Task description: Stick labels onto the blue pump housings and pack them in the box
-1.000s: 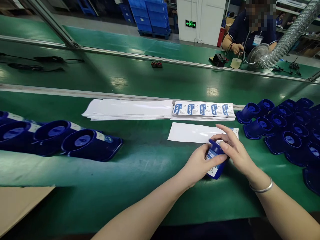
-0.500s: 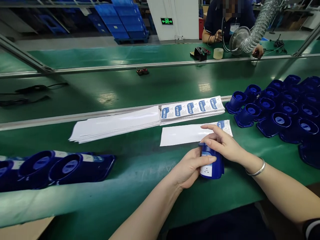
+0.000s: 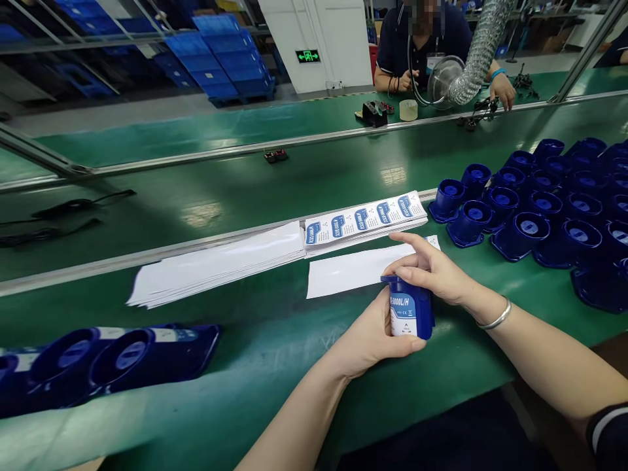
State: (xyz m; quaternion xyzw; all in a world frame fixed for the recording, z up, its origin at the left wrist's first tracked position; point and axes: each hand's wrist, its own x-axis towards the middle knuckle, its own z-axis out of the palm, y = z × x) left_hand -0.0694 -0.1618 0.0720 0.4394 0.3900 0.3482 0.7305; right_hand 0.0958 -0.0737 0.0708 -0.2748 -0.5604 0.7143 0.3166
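A dark blue plastic housing [image 3: 424, 307] is held above the green bench, its wide flange uppermost. My left hand [image 3: 366, 337] wraps its left side, with the thumb low across the front. On the housing's face is a blue-and-white label [image 3: 403, 311] whose visible print ends in "5000L/H". My right hand [image 3: 434, 271] grips the housing's top edge with the thumb in front; the index finger stretches out to the left and the other fingertips are partly hidden. Just beyond lies a mostly bare white label strip [image 3: 338, 273], partly covered by my right hand.
Behind the strip lie a stack of printed label sheets [image 3: 366, 222] and a stack of blank white sheets [image 3: 220, 258]. Several blue housings [image 3: 520, 235] stand at right; labelled housings [image 3: 127, 356] lie at left. A co-worker [image 3: 441, 39] sits across the bench by a flexible duct [image 3: 483, 52].
My left thumb has moved down from the label's middle to its bottom edge, exposing more print. My right hand stays at the housing's top. The camera view has shifted slightly.
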